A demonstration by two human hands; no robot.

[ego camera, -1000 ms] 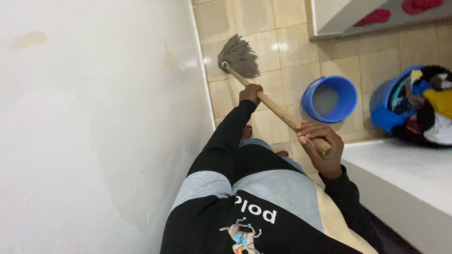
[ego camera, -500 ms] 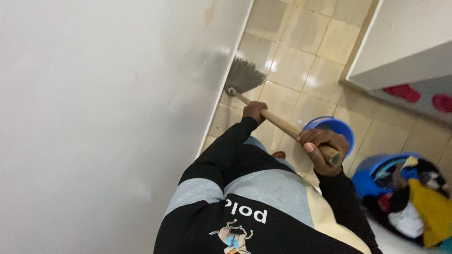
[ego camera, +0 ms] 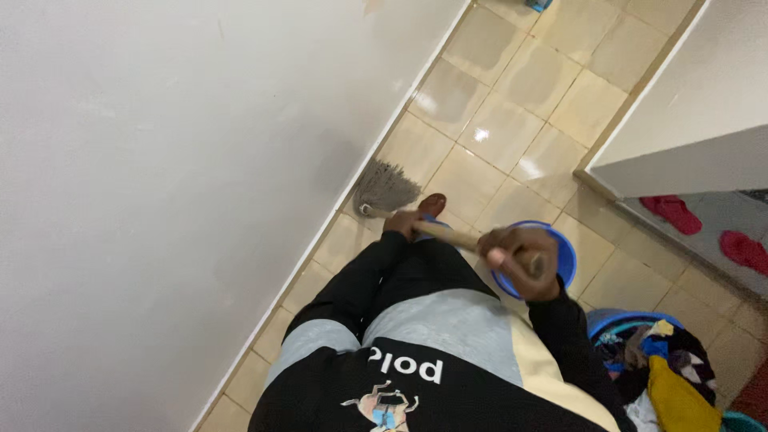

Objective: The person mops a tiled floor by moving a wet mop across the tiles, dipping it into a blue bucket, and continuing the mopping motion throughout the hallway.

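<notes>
Beige tiled floor (ego camera: 512, 128), glossy, white wall (ego camera: 160, 160) running along left. Mop head (ego camera: 386, 186) on tile hard against wall base, near my foot (ego camera: 433, 203). Left hand (ego camera: 400, 223) low on wooden handle (ego camera: 448, 234), fingers wrapped round it; right hand (ego camera: 516, 260) gripping handle top, fingers closed. Blue bucket (ego camera: 562, 252) just behind right hand. Basket of clothes (ego camera: 660, 372) at right. Best kept flat: strands pressed into wall edge, short strokes, clear of foot and bucket.
</notes>
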